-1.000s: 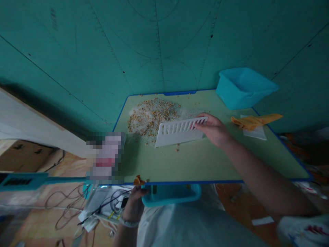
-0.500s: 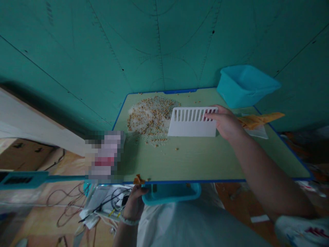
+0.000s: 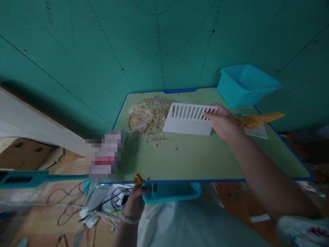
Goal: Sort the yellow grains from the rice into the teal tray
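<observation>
In my right hand [image 3: 226,125] is a white flat plate with a row of slots [image 3: 187,125], gripped at its right end with fingers around the slots. Its left end reaches the right side of a spread heap of yellow beans and pale grains [image 3: 149,116] on the table; whether it touches them I cannot tell. My left hand [image 3: 136,199] grips the left end of a teal bin [image 3: 172,197] below the table's front edge. A crumpled orange-brown scrap [image 3: 138,178] lies at that edge, close to my left fingers.
A teal fabric-like tub [image 3: 246,85] stands at the table's [image 3: 205,161] back right. Before it lie an orange cloth-like piece [image 3: 259,120] and a white sheet [image 3: 258,132]. A blurred-out box [image 3: 108,154] sits at the left edge. Cables [image 3: 69,206] trail on the floor.
The slotted plate in my right hand has shifted slightly left and tilted, its left end now raised toward the heap. My left hand and the bin have hardly moved.
</observation>
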The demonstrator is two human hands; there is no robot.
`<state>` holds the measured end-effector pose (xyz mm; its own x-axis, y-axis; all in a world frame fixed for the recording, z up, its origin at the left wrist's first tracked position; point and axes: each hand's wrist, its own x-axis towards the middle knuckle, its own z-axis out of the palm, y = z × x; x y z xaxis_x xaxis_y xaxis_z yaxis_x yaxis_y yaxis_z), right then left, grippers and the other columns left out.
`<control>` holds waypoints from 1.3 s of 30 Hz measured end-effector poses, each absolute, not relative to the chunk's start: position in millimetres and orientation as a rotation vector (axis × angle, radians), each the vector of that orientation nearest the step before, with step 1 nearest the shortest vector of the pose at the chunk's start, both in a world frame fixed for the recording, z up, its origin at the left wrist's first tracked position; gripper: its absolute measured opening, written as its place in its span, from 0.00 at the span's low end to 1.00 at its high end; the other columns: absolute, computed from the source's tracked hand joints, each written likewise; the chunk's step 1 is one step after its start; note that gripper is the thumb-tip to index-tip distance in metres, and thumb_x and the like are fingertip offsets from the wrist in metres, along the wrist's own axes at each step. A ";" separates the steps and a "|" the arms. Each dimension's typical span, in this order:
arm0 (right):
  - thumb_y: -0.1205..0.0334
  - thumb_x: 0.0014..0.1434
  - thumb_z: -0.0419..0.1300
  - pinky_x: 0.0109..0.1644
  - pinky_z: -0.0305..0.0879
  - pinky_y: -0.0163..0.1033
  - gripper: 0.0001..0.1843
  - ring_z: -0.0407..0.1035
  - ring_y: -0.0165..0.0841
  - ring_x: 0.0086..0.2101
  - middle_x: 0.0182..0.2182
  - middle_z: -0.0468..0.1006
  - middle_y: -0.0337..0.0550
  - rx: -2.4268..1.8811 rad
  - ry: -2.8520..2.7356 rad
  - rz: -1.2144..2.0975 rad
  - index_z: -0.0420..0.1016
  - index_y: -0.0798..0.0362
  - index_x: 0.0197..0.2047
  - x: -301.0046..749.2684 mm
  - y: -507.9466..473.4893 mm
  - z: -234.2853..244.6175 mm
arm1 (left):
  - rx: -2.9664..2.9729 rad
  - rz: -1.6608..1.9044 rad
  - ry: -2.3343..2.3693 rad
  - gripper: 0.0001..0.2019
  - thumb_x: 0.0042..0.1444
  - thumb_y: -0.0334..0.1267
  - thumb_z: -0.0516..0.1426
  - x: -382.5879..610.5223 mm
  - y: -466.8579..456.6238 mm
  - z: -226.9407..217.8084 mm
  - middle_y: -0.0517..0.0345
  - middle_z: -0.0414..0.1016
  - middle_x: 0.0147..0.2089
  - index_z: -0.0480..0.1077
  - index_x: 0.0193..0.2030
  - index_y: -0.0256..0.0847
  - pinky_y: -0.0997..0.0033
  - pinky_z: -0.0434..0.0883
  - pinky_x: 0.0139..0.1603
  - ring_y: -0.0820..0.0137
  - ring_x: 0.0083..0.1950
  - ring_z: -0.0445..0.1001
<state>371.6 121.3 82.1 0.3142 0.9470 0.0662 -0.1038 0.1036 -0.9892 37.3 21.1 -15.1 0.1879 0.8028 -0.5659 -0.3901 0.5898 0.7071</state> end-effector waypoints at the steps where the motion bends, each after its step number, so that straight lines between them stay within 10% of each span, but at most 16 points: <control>1: 0.58 0.43 0.65 0.31 0.63 0.37 0.15 0.67 0.30 0.27 0.25 0.71 0.34 -1.180 -0.964 0.940 0.63 0.49 0.31 365.9 119.1 80.8 | 0.458 0.882 1.082 0.08 0.31 0.28 0.62 37.8 20.9 -14.4 0.59 0.78 0.20 0.77 0.23 0.39 0.68 0.71 0.31 0.64 0.27 0.76; 12: 0.62 0.58 0.54 0.44 0.62 0.40 0.03 0.68 0.32 0.38 0.33 0.74 0.41 -1.063 -1.690 0.480 0.67 0.49 0.37 318.7 81.0 77.1 | 0.450 0.889 1.089 0.08 0.29 0.28 0.61 41.8 21.6 -9.7 0.57 0.78 0.21 0.76 0.22 0.37 0.64 0.72 0.34 0.60 0.29 0.77; 39: 0.55 0.55 0.58 0.35 0.62 0.35 0.08 0.66 0.29 0.32 0.28 0.71 0.37 -1.113 -1.457 0.859 0.67 0.49 0.35 320.2 83.1 71.0 | 0.473 0.852 1.096 0.06 0.30 0.29 0.60 42.2 20.8 -6.0 0.58 0.79 0.21 0.75 0.21 0.39 0.65 0.72 0.33 0.63 0.27 0.76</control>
